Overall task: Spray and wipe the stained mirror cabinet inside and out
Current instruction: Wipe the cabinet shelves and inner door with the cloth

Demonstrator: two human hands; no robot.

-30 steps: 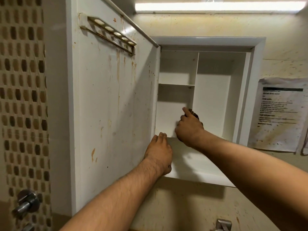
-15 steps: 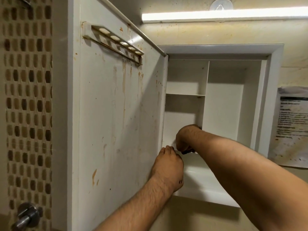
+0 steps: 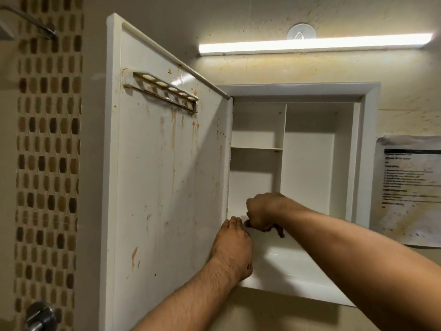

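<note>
The mirror cabinet [image 3: 367,163] hangs on the wall, up high in the middle of the view. It is a white box with a thick square frame. Its door [image 3: 167,187] stands wide open to the left, and the flat white inside of the door shows. Brown drips and dots run down the door. A long rack [image 3: 162,91] with round holes sticks out near the door's top.

Inside, a thin upright wall [image 3: 282,151] cuts the box in two. The left part has a small shelf [image 3: 256,148] across it. The right part is one tall open space.

The right hand [image 3: 265,213] is low in the left part, close to the back corner. Its fingers are curled tight around a dark brown cloth [image 3: 279,231], which pokes out under the fist onto the smooth cabinet floor [image 3: 286,266]. The left hand [image 3: 232,247] rests on the front edge of the floor, right by the door's bottom corner. Its fingers lie close together and hold nothing. The two hands almost touch.

Above the cabinet glows a long light bar [image 3: 310,44], with a round hook [image 3: 301,32] behind it. A spotted paper sheet [image 3: 410,192] hangs on the right. A strip of small brown tiles [image 3: 47,163] runs down the far left, with a shiny metal knob [image 3: 40,314] at the bottom.
</note>
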